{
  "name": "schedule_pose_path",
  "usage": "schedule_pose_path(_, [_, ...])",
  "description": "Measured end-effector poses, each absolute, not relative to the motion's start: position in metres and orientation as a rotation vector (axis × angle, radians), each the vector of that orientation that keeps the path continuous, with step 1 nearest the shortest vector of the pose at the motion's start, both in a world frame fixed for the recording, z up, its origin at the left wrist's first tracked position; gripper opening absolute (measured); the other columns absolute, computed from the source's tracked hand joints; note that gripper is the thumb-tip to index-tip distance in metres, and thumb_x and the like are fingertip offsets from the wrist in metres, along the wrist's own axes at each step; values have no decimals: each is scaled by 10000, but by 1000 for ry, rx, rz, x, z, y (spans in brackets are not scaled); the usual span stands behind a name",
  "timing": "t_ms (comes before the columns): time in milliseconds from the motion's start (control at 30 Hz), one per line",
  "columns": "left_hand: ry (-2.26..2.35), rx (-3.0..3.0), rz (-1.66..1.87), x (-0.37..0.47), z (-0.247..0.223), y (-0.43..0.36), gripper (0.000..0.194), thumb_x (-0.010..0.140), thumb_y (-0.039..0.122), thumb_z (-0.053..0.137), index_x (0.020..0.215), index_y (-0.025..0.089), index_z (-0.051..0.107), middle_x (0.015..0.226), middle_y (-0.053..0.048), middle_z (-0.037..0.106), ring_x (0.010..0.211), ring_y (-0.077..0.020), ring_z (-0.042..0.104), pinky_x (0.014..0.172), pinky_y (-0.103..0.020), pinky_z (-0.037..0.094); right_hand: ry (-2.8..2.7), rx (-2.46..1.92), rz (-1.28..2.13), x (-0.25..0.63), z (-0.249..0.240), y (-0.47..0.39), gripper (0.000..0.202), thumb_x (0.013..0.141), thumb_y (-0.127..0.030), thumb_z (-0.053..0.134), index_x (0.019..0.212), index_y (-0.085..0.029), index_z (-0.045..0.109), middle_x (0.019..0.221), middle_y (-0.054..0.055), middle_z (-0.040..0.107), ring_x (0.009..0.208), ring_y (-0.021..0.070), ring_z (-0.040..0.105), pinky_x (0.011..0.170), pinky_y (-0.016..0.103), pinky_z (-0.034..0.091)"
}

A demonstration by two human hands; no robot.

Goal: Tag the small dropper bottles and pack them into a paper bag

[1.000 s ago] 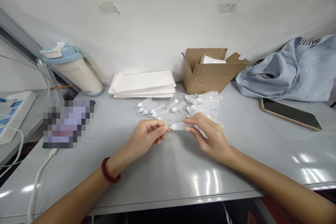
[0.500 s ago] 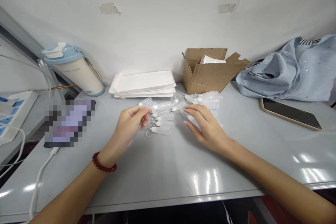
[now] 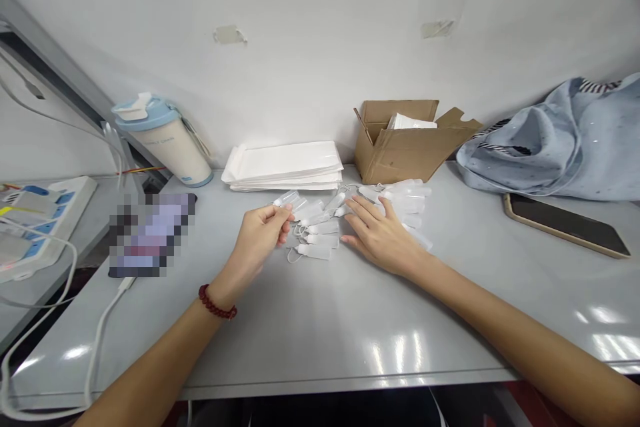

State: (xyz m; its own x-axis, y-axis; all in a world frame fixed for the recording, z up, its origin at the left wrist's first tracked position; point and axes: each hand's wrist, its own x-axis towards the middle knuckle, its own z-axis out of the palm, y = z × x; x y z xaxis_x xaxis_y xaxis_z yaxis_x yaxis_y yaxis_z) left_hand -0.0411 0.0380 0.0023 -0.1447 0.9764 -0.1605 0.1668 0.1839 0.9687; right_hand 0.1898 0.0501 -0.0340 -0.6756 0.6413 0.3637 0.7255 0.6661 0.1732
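Several small clear plastic bottles (image 3: 315,251) with thin white loops lie in a loose group on the grey table (image 3: 300,333). My left hand (image 3: 263,237), a dark red beaded bracelet at its wrist, is closed in a pinch at the left edge of the group; what its fingertips hold, if anything, is too small to make out. Palm down, my right hand (image 3: 383,233) rests over the bottles on the right side, fingers apart, hiding some of them.
Behind the bottles are a stack of white envelopes (image 3: 285,163) and an open cardboard box (image 3: 405,153). A tumbler (image 3: 167,140), a cabled phone (image 3: 155,233) and a power strip (image 3: 45,227) stand left. Right are another phone (image 3: 565,223) and a blue cloth bag (image 3: 550,140).
The view has shifted slightly, so everything sits further right. My right hand has moved left over the bottles and its fingers lie flatter. My left hand remains pinched.
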Motion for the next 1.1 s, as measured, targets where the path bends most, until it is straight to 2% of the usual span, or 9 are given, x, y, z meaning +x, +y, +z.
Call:
schedule_pose_path(133, [1500, 1139, 1049, -39, 3, 35, 292, 813, 371, 588, 659, 123, 601, 512, 44, 478, 433, -52, 409, 453, -193, 342, -2630, -1116, -410, 191, -35, 53, 352, 971, -360, 353, 1003, -117, 605, 1346, 212, 507, 1288, 330, 414, 970, 603, 310])
schedule_pose_path(267, [1477, 1153, 1050, -39, 2, 35, 304, 806, 391, 591, 659, 125, 607, 524, 38, 482, 441, -57, 414, 451, -197, 343, -2641, -1108, -368, 192, -34, 54, 323, 973, -332, 354, 1032, -124, 594, 1319, 209, 525, 1281, 326, 416, 969, 601, 299])
schedule_pose_path(467, [1463, 1164, 1046, -38, 2, 34, 309, 798, 400, 597, 652, 127, 606, 535, 28, 486, 444, -64, 413, 455, -207, 347, -2650, -1073, -309, 193, -32, 54, 274, 968, -227, 350, 1027, -100, 586, 1224, 222, 556, 1087, 279, 561, 952, 550, 322])
schedule_pose_path(667, [1455, 1159, 1037, -37, 4, 32, 309, 790, 404, 606, 649, 129, 608, 539, 26, 491, 441, -67, 415, 460, -216, 349, -2655, -1077, -307, 192, -33, 52, 252, 952, -227, 385, 1058, -127, 591, 1322, 186, 518, 1165, 325, 471, 855, 505, 368])
schedule_pose_path(833, [1453, 1178, 1026, -37, 2, 32, 316, 792, 427, 598, 664, 138, 616, 538, 35, 487, 449, -67, 421, 467, -214, 349, -2675, -1064, -323, 193, -33, 51, 285, 951, -184, 351, 1092, -120, 591, 1264, 195, 534, 1192, 319, 439, 910, 527, 330])
schedule_pose_path(1000, [1444, 1183, 1020, -36, 0, 32, 314, 794, 419, 603, 663, 134, 609, 549, 31, 484, 453, -68, 417, 468, -215, 349, -2697, -1073, -293, 193, -31, 49, 307, 945, -168, 338, 1097, -77, 587, 1195, 235, 504, 1040, 272, 537, 966, 555, 297])
schedule_pose_path(1100, [1442, 1190, 1019, -36, 1, 32, 320, 798, 425, 599, 669, 132, 610, 555, 27, 484, 455, -67, 413, 469, -214, 346, -2683, -1041, -264, 193, -30, 49, 301, 938, -164, 344, 1089, -77, 590, 1157, 229, 505, 1048, 278, 527, 962, 562, 312])
